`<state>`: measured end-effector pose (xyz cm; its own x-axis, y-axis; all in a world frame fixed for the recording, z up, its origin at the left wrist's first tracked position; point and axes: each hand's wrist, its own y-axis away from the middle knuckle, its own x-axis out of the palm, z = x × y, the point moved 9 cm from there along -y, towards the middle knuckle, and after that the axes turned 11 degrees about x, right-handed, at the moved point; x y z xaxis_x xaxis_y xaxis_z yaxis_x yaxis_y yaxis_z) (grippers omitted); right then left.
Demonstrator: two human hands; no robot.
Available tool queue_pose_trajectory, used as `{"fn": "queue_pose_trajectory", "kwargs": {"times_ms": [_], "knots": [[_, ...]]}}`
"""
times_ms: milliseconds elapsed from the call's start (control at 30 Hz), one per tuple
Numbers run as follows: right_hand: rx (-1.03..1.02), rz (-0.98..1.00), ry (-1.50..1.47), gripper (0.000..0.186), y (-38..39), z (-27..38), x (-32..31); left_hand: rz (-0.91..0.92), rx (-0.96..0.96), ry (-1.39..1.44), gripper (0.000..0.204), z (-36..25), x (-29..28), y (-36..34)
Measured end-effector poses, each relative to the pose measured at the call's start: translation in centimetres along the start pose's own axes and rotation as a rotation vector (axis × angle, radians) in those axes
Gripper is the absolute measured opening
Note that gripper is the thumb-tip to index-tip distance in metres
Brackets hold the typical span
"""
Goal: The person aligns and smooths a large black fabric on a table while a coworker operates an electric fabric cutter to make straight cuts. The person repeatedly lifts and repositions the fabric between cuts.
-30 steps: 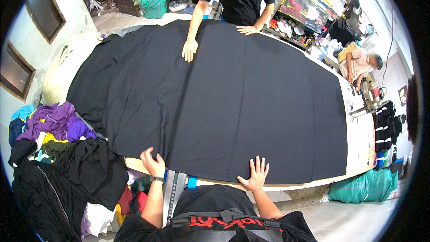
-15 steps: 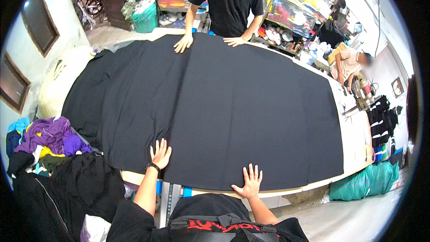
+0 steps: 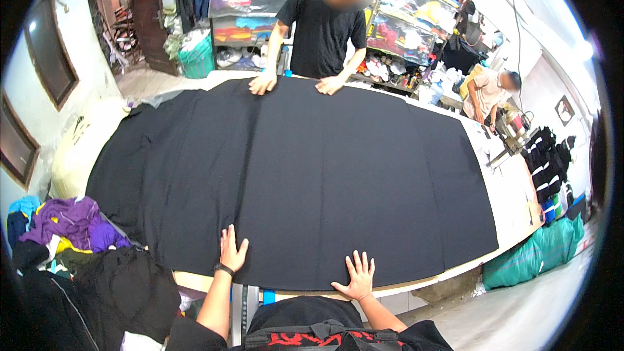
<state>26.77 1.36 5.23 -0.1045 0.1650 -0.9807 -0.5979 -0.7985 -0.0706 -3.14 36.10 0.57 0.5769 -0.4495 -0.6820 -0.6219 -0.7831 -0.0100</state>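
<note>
A wide sheet of black fabric (image 3: 377, 182) lies spread over a long, pale table (image 3: 517, 195). My left hand (image 3: 232, 251) rests on the cloth by its near edge, fingers extended, beside a long ridge running toward the far side. Farther right, my right hand (image 3: 356, 277) presses flat near the same edge with its fingers spread. Neither hand grips anything. Across the table, a person in a black shirt (image 3: 328, 36) has both hands on the fabric's far edge. The cloth is rumpled at the left and smoother at the right.
At the near left are heaped garments (image 3: 68, 221) and black clothing (image 3: 123, 292). A cream sack (image 3: 84, 149) stands at the left end. Another person (image 3: 487, 94) sits by a machine (image 3: 513, 133) at the far right. A green sack (image 3: 536, 253) lies beside the right end.
The view has tilted upward, so the scene sits lower. The person across has drawn their fingers in at the far edge. My hands stay flat on the fabric.
</note>
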Motion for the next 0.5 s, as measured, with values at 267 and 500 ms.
{"fn": "queue_pose_trajectory", "kwargs": {"times_ms": [267, 500], "knots": [[0.023, 0.025, -0.053, 0.104, 0.0, 0.1, -0.9, 0.041, 0.476, -0.351, 0.077, -18.4, 9.3, 5.2], [0.106, -0.006, -0.214, 0.074, -1.2, -5.7, -4.2, 0.114, 0.271, -0.503, 0.089, -18.0, 13.6, 8.4]]}}
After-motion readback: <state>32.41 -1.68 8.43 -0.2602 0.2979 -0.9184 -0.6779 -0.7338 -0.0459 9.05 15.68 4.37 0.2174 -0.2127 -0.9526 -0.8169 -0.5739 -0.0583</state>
